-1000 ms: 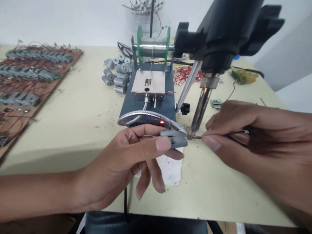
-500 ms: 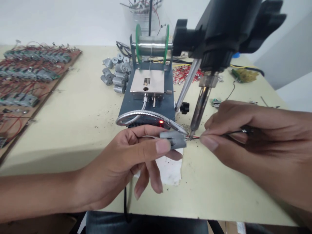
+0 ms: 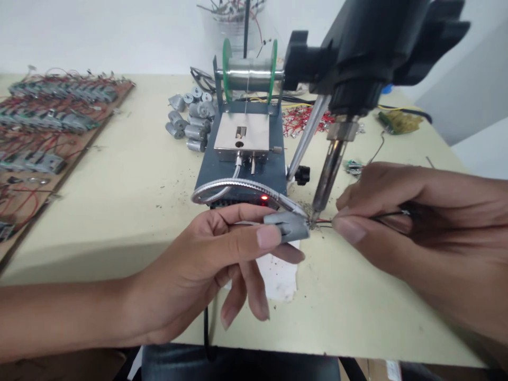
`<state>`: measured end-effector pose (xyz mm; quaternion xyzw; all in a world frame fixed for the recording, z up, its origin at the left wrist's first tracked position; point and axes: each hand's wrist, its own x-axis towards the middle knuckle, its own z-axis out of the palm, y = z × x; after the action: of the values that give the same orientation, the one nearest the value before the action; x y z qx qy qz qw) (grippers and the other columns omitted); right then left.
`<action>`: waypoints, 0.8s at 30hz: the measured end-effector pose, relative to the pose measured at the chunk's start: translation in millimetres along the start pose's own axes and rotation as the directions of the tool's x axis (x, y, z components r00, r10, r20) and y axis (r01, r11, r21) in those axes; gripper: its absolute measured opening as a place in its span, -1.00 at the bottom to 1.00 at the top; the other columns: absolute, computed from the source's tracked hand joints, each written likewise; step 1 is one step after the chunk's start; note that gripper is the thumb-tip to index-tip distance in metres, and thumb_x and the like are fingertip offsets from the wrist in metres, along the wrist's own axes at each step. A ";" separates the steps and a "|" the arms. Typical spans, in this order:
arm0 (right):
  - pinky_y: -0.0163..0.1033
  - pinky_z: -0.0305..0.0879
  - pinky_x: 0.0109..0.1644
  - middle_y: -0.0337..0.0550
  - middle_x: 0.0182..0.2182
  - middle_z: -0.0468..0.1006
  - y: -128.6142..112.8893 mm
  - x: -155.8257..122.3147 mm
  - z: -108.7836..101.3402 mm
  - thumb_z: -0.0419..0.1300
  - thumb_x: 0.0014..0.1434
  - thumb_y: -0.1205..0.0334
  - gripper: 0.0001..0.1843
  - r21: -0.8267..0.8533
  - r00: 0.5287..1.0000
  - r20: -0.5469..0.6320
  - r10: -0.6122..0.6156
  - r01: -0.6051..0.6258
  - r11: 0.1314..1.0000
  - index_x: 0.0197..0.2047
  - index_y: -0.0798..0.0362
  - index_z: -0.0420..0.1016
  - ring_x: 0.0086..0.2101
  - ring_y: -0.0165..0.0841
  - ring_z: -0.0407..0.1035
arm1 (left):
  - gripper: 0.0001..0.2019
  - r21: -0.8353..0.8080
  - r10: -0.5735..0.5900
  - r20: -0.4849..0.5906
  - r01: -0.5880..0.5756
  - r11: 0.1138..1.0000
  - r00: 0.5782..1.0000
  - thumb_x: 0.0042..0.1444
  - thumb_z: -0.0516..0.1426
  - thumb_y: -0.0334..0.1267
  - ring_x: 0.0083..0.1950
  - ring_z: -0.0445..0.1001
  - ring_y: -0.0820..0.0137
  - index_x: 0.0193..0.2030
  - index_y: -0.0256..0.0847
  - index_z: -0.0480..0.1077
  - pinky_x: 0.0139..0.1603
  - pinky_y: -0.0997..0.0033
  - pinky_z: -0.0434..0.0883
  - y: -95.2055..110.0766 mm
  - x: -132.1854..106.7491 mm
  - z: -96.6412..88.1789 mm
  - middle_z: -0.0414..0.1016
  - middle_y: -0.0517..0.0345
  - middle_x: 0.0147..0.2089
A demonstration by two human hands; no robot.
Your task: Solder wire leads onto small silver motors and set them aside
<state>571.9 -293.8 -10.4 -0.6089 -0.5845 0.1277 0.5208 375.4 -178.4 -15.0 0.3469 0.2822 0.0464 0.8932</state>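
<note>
Grey motor [image 3: 289, 227], wire [image 3: 383, 215] — under soldering iron [image 3: 328, 174]

I see a small grey motor [image 3: 289, 226] on its side, off the table, pinched in the left hand [image 3: 206, 275], terminal end facing right. Thin red and black wires [image 3: 326, 223], pinched in the right hand [image 3: 397, 227], run about level into that end. The joint is too small to tell contact.
</note>
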 end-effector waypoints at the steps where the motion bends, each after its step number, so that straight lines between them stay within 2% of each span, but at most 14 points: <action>1: -0.20 0.04 -0.55 -0.32 -0.59 0.36 0.3 0.1 0.1 0.43 0.14 0.37 -0.86 -0.003 1.000 -0.003 0.004 -0.004 1.000 -0.41 0.01 0.61 -0.56 -0.48 0.14 | -0.84 -0.003 0.000 0.001 0.000 1.000 1.000 0.22 0.37 -0.19 -0.66 0.50 0.60 -0.13 -0.20 0.64 -0.73 0.79 0.35 0.1 -0.5 -0.4 0.75 0.08 -0.19; 5: -0.19 0.04 -0.54 -0.31 -0.59 0.38 1.3 -0.4 0.2 0.42 0.14 0.37 -0.85 -0.016 1.000 -0.011 0.018 -0.018 1.000 -0.43 -0.01 0.60 -0.57 -0.48 0.15 | -0.87 -0.011 0.004 -0.014 -0.004 1.000 1.000 0.19 0.38 -0.23 -0.65 0.51 0.61 -0.15 -0.18 0.64 -0.73 0.80 0.36 0.2 -1.6 -2.4 0.74 0.15 -0.22; 8: -0.18 0.05 -0.54 -0.30 -0.57 0.42 0.7 -1.1 -0.1 0.42 0.14 0.36 -0.85 -0.011 1.000 -0.005 0.024 -0.024 1.000 -0.43 0.00 0.60 -0.56 -0.47 0.16 | -0.86 -0.023 0.004 -0.007 -0.004 1.000 1.000 0.20 0.38 -0.22 -0.68 0.46 0.64 -0.15 -0.18 0.64 -0.73 0.81 0.35 -0.6 -1.0 -2.6 0.74 0.12 -0.21; 13: -0.19 0.08 -0.52 -0.30 -0.56 0.46 -1.6 0.2 -0.8 0.42 0.08 0.48 -0.84 0.039 0.999 -0.013 0.029 -0.029 0.999 -0.43 0.06 0.60 -0.54 -0.48 0.17 | -0.81 0.017 0.005 -0.018 -0.004 1.000 1.000 0.18 0.39 -0.15 -0.68 0.43 0.66 -0.14 -0.18 0.64 -0.72 0.82 0.33 -2.0 -0.3 -1.9 0.74 0.08 -0.19; 18: -0.20 0.10 -0.52 -0.32 -0.55 0.49 -1.9 0.6 0.0 0.44 0.08 0.44 -0.85 0.036 0.999 0.012 0.029 -0.030 0.999 -0.41 0.04 0.61 -0.54 -0.48 0.19 | -0.82 0.045 0.017 -0.024 -0.016 0.999 1.000 0.18 0.39 -0.13 -0.64 0.48 0.64 -0.14 -0.14 0.66 -0.69 0.82 0.34 -3.5 -0.6 -5.0 0.74 0.10 -0.20; 24: -0.17 0.07 -0.50 -0.28 -0.57 0.47 -2.6 -1.0 0.8 0.43 0.08 0.41 -0.86 0.025 0.998 -0.025 0.052 -0.051 0.998 -0.45 0.06 0.60 -0.54 -0.47 0.15 | -0.81 0.041 0.014 -0.033 -0.012 0.999 0.999 0.17 0.40 -0.13 -0.65 0.47 0.65 -0.13 -0.15 0.66 -0.70 0.81 0.33 -4.2 -0.1 -6.6 0.74 0.10 -0.16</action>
<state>569.5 -294.8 -9.2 -0.6191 -0.5601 0.1404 0.5323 371.3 -177.7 -21.6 0.3661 0.2956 0.0522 0.8808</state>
